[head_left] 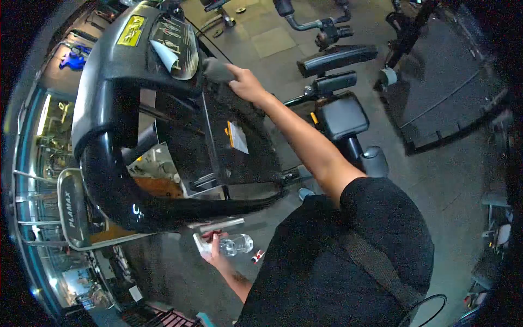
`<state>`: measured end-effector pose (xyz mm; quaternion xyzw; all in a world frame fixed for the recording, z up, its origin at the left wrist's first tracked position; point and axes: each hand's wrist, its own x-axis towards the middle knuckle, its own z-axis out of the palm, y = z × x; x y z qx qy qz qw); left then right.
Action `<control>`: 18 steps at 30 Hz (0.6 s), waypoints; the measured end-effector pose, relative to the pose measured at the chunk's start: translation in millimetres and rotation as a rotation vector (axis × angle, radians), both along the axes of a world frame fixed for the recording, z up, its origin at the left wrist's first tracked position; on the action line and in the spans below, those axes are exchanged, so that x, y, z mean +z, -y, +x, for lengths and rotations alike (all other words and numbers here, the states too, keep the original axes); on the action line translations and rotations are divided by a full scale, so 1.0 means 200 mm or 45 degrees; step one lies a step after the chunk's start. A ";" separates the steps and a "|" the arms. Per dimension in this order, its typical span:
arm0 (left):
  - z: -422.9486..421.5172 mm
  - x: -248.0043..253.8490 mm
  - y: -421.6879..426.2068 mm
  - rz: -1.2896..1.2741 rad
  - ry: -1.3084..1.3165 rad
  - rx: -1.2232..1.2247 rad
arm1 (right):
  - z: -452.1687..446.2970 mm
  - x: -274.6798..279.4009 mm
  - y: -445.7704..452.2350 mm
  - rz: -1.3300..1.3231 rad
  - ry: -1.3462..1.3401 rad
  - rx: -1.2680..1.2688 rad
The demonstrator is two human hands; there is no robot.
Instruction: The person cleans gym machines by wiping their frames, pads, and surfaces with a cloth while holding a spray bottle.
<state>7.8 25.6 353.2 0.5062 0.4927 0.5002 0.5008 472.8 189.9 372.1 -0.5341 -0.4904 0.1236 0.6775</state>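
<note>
My right hand is at the end of my outstretched arm, its fingers closed on a grey cloth. The cloth touches the edge of a black machine console, next to a dark printed sticker whose corner is peeled up. Lower down, my left hand is wrapped round the white top of a clear bottle, which is tilted on its side below the machine's curved black handrail. A yellow label is on the console.
A black padded exercise machine stands to the right of my arm. Beyond it is a dark platform. A panel marked PLAMAX is at the left, near a glass wall. An orange-edged card lies on the machine's dark surface.
</note>
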 end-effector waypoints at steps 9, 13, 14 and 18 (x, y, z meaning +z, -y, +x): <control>-0.20 -0.19 0.05 0.015 0.093 -0.201 | -0.25 -0.94 1.24 -0.578 -1.361 -0.144; -0.42 -0.29 0.12 -0.013 0.138 -0.274 | -0.57 -1.26 1.92 -0.596 -1.916 -0.332; -0.46 -0.29 0.13 -0.053 0.109 -0.317 | -0.66 -1.30 2.04 -0.529 -1.874 -0.484; -0.58 -0.25 0.19 -0.095 -0.026 -0.475 | -0.89 -1.41 2.33 -0.596 -1.773 -0.798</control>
